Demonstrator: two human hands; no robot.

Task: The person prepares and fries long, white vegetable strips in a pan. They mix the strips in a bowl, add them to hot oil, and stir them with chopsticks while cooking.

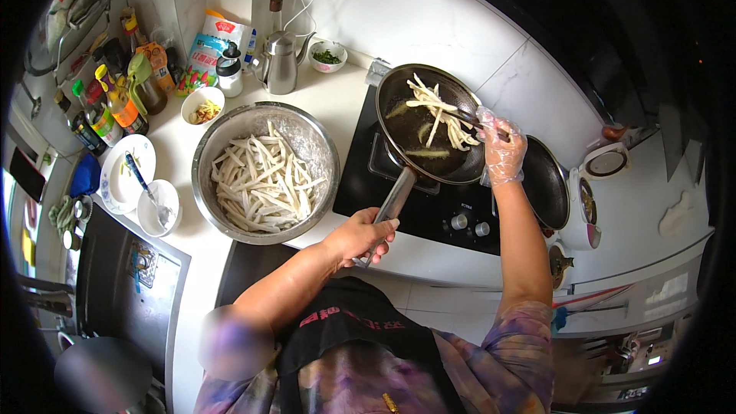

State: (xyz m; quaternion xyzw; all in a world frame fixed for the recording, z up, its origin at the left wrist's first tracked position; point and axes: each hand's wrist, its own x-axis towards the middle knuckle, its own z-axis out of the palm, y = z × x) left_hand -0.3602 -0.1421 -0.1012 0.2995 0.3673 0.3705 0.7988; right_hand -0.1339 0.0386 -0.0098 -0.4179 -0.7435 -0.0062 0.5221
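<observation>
My left hand [368, 236] grips the metal handle of a dark wok [380, 98], which rests tilted over the left burner of a black gas hob [359, 195]. In my right hand [505, 146], covered by a clear plastic glove, are dark chopsticks [468, 118] that reach into the wok. Pale floured strips [437, 103] are bunched at their tips, above the oil. A few separate strips lie in the oil lower in the wok. Left of the hob stands a steel bowl [201, 184] heaped with more coated strips [261, 184].
A second dark pan [546, 184] sits right of my gloved hand. Behind the steel bowl are a steel oil pot [282, 63], a bowl of chopped greens [328, 57] and a bowl of sliced aromatics [202, 106]. Sauce bottles [118, 106], a plate [123, 195] and a sink [155, 287] are at left.
</observation>
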